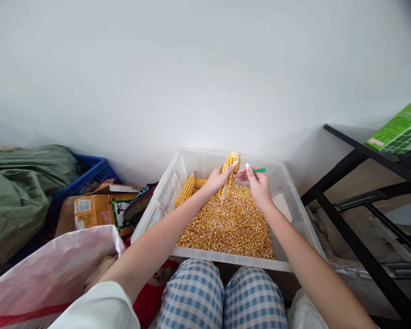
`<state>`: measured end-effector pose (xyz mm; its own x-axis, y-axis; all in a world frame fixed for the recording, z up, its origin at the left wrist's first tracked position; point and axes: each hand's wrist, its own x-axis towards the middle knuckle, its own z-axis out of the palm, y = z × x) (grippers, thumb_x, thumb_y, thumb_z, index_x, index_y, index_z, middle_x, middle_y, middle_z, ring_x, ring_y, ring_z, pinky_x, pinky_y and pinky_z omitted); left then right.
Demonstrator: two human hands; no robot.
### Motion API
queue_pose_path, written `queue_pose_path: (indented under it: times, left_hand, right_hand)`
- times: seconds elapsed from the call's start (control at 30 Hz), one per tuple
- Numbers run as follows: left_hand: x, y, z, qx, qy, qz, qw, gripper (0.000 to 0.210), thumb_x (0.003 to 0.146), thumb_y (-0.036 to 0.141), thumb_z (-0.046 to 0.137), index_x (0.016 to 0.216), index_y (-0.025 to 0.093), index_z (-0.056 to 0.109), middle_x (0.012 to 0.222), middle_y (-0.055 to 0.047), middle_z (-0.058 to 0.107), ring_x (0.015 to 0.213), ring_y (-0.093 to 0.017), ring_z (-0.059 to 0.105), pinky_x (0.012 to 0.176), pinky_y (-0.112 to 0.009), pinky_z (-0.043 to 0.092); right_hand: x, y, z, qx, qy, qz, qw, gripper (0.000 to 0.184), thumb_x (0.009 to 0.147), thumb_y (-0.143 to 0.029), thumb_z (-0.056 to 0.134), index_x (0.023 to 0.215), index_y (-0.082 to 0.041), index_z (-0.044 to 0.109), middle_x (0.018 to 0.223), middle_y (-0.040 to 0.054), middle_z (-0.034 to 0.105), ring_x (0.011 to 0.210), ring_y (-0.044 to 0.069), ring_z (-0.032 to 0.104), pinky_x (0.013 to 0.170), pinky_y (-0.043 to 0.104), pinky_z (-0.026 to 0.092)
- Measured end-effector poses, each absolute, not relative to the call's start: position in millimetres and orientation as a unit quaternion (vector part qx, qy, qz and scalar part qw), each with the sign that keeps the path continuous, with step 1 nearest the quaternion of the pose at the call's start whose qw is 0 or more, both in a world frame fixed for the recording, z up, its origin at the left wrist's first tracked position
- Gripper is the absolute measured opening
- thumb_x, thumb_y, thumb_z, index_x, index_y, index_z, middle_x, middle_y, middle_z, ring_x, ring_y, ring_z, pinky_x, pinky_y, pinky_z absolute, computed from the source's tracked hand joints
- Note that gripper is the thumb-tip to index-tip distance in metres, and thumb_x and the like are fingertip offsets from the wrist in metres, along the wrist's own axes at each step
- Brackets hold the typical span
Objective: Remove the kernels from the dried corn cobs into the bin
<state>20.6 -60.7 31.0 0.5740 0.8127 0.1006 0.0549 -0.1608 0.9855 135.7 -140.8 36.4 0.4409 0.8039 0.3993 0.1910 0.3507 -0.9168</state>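
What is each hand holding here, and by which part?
The left hand grips a corn cob around its middle. The right hand pinches a slim green tool between thumb and fingers; the gripped part is mostly hidden.

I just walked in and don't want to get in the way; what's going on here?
A person's left hand holds a corn cob, and the right hand grips a green tool close beside it. Both are over a bin of loose kernels, with more cobs lying at its left. The held cob's lower end looks pale and partly bare.
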Motion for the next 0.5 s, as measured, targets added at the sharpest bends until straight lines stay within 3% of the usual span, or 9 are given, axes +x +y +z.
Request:
queue_pose_path:
  times: [0.3, 0.5]
  left_hand:
    - [18, -60, 37, 0.71, 0.33, 0.354, 0.512, 0.062, 0.07, 0.066, 0.045, 0.096, 0.012, 0.062, 0.085, -0.005, 0.064, 0.08, -0.019, 0.056, 0.072, -0.026, 0.041]
    - [16, -56, 41, 0.667, 0.333, 0.388, 0.542, 0.062, 0.072, 0.065, 0.044, 0.103, 0.013, 0.06, 0.098, -0.005, 0.064, 0.09, -0.019, 0.056, 0.079, -0.026, 0.041]
  right_hand:
    - [140, -138, 23, -0.567, -0.464, 0.26, 0.629, 0.044, 0.078, -0.057, 0.047, 0.065, -0.015, 0.054, 0.053, 0.0008, 0.054, 0.048, 0.009, 0.05, 0.047, 0.02, 0.041]
    - [135, -139, 30, -0.512, -0.457, 0.245, 0.685, 0.04, 0.08, -0.052, 0.048, 0.076, -0.014, 0.058, 0.065, 0.0035, 0.06, 0.057, 0.01, 0.056, 0.057, 0.023, 0.047]
